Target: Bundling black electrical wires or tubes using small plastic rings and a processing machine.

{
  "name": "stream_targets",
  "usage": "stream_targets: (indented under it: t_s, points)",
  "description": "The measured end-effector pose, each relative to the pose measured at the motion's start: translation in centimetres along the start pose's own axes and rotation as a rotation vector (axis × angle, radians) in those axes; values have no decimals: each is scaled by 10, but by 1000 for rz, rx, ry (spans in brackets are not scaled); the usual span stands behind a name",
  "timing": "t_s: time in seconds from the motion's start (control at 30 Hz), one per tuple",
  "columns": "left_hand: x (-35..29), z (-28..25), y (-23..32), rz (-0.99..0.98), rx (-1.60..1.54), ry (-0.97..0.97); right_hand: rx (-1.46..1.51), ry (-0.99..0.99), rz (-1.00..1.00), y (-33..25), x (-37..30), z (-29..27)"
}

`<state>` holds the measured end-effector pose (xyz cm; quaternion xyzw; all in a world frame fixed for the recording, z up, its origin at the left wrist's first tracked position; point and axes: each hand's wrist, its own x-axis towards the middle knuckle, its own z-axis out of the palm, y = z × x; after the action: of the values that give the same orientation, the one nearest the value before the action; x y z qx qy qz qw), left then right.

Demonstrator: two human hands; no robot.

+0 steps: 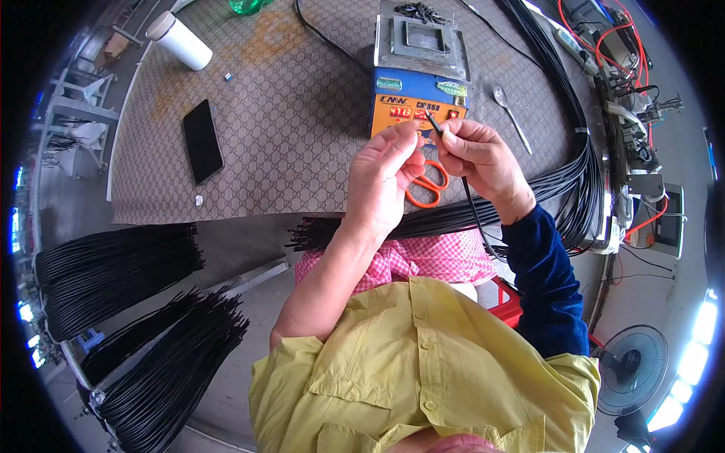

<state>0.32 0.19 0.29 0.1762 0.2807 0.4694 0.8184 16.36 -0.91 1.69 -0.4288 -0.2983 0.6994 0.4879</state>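
Observation:
My right hand pinches a black cable between thumb and fingers. The cable's stripped-looking tip points up and to the left, in front of the blue and orange heated pot unit with its lit red display. Close beside it, my left hand is closed with thumb and fingertips together; whatever is in them, if anything, is too small to make out. Just beyond and below the fingers lie orange-handled scissors, partly covered by my left hand.
A thick bundle of black cables runs along the table's right and front edges. On the patterned table lie a phone, a white cup and a spoon. More cable bundles hang at left; a fan stands at right.

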Motion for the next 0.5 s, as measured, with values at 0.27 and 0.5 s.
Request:
stream_targets:
  t_s: [0.27,0.5]
  points:
    - [2,1,2,16,-28,-9,-7,6,24,5,0,2]
    - [3,-1,1,9,-61,-21,-8,-13,15,11,1,0]
